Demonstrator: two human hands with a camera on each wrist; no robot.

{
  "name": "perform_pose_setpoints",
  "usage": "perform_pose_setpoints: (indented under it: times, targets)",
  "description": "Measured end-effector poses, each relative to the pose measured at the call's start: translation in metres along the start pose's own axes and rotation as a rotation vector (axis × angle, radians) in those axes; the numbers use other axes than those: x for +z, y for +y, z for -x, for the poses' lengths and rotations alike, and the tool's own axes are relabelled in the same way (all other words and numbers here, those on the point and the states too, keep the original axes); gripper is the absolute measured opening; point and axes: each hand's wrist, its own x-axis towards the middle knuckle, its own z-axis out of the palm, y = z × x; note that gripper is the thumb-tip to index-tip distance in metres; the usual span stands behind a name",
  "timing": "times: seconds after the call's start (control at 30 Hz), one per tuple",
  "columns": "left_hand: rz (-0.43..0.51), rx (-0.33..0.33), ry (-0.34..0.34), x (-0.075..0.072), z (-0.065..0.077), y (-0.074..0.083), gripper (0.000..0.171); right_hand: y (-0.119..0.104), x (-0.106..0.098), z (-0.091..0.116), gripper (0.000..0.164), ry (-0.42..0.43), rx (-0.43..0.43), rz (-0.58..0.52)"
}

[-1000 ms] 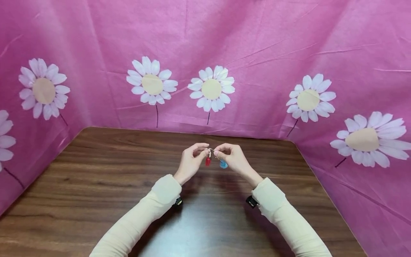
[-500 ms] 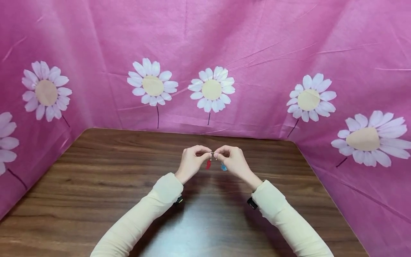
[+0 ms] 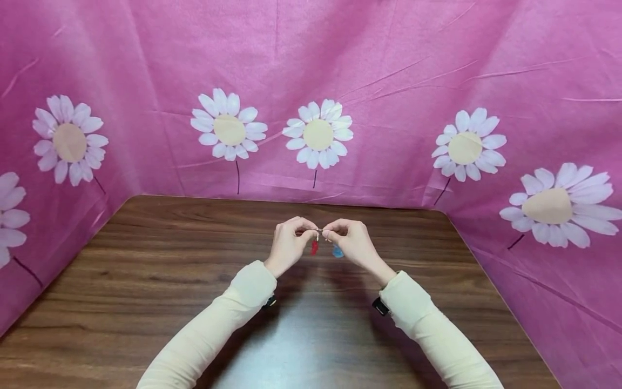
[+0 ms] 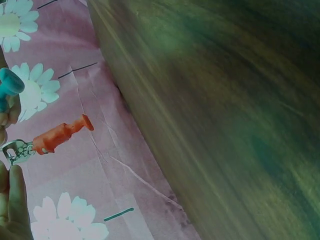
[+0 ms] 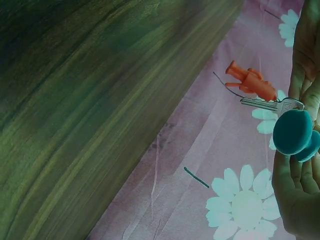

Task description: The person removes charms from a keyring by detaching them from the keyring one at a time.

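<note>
Head | wood table [image 3: 146, 292] | pink daisy-print cloth [image 3: 389, 59] | left grip [image 3: 286, 244], right grip [image 3: 356, 242] pinching key ring [image 3: 319, 230]

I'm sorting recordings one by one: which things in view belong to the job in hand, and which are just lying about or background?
Job:
silver metal key
orange-red knobbly charm
blue rounded charm
thin metal piece, probably a key ring
left hand and right hand, both pinching it

Background:
brown wood-grain table
pink cloth printed with white daisies
black wrist-worn devices
</note>
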Motion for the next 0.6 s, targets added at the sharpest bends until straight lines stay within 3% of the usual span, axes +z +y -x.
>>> perform_pose_setpoints:
  times: [0.37, 0.6]
  targets:
    - [0.049, -0.043, 0.019, 0.005, -0.001, -0.0026, 0.006, 0.006, 0.0003, -0.0025, 0.01, -0.007, 0.072, -0.095]
    - [0.14, -0.167, 0.056, 0.0068, -0.0014, 0.0003, 0.006, 0.0042, -0.0008, -0.0056, 0.014, -0.033, 0.126, -0.199]
